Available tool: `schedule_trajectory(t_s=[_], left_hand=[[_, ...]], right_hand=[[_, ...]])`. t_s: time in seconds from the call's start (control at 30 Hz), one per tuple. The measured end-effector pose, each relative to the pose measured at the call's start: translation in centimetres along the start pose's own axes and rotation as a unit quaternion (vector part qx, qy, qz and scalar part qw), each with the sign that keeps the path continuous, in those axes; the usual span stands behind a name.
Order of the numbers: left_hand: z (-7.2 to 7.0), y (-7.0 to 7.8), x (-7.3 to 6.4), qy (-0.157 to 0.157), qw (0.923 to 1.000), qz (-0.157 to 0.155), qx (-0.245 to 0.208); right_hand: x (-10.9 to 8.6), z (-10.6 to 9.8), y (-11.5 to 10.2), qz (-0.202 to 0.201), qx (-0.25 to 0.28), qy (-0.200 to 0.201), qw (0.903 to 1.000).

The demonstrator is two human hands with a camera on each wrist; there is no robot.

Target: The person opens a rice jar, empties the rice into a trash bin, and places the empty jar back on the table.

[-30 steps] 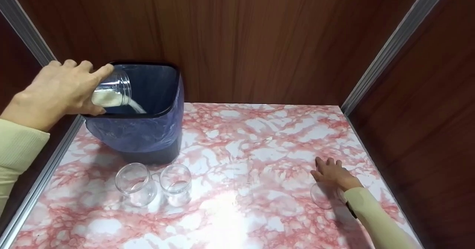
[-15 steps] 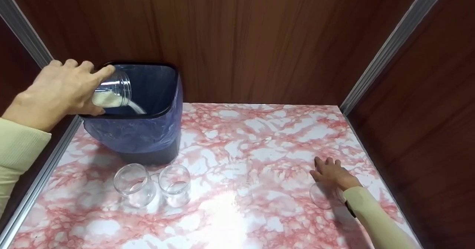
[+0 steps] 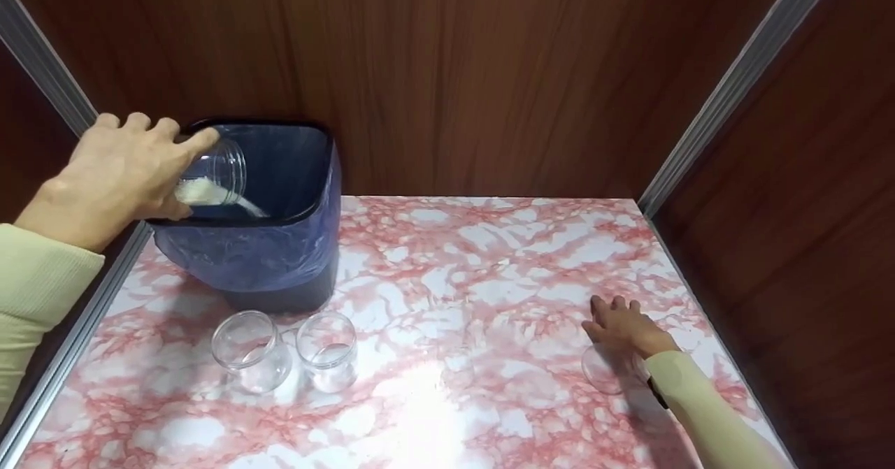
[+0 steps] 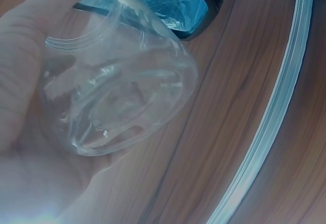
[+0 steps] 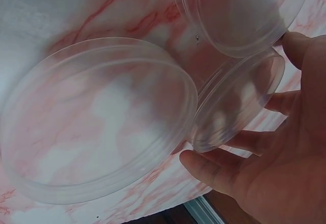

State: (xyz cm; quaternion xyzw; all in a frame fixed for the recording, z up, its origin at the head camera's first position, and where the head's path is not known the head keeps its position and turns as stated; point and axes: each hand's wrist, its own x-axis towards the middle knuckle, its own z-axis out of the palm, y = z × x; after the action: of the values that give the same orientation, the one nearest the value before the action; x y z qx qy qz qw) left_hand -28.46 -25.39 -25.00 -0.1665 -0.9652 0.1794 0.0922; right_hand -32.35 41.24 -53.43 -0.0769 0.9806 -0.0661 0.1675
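At the left of the head view, my left hand (image 3: pixel 129 168) grips a clear jar (image 3: pixel 229 158) tipped on its side over the near left rim of a bin (image 3: pixel 323 266). Pale granules (image 3: pixel 199 191) stream from its mouth into the bin. The left wrist view shows the jar's clear base (image 4: pixel 127 107) in my palm. Far off on the right, my right hand (image 3: pixel 624 329) stays low over the table, fingers spread and relaxed. Beside those fingers in the right wrist view are three clear round lids: a large one (image 5: pixel 102 122), a tilted one (image 5: pixel 239 102) at the fingertips, and another (image 5: pixel 249 15).
Two open clear jars (image 3: pixel 255 364) stand side by side in front of the bin. A bluish bag (image 3: pixel 245 256) lines the bin and folds over its outside. Wood-grain panels (image 3: pixel 447 77) enclose the marbled red-and-white table (image 3: pixel 489 259) at the back and sides.
Granules keep flowing from the jar, and less is left inside it. The left hand has tipped the jar slightly further. The right hand has stayed in place.
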Motion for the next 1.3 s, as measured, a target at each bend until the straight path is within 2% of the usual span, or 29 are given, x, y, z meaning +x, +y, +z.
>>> schedule_trajectory(t_s=[0.3,0.43,0.53,0.67,1.0,1.1,1.3], left_hand=[[-0.1,0.5,0.4,0.021,0.9996,0.013,0.014],[-0.1,0.6,0.6,0.011,0.9995,0.013,0.028],[-0.3,0.8,0.8,-0.001,0.9982,0.015,0.058],[-0.6,1.6,1.2,0.002,0.9962,0.019,0.086],[-0.7,3.0,1.8,-0.007,0.9933,0.03,0.112],[-0.5,3.5,2.2,-0.022,0.99,0.037,0.134],[0.3,4.4,3.0,-0.071,0.9771,0.066,0.19]], right_hand=[[0.1,0.0,0.0,0.007,0.011,-0.002,0.9999],[0.1,0.0,0.0,0.002,0.009,0.002,1.0],[0.2,0.0,0.1,-0.002,0.008,0.001,1.0],[0.2,0.2,0.2,-0.003,0.017,-0.004,0.9998],[0.5,-0.1,-0.2,0.01,0.012,-0.01,0.9998],[0.5,-0.2,-0.3,0.014,0.01,-0.016,0.9997],[0.4,0.0,-0.1,0.014,0.01,-0.02,0.9997]])
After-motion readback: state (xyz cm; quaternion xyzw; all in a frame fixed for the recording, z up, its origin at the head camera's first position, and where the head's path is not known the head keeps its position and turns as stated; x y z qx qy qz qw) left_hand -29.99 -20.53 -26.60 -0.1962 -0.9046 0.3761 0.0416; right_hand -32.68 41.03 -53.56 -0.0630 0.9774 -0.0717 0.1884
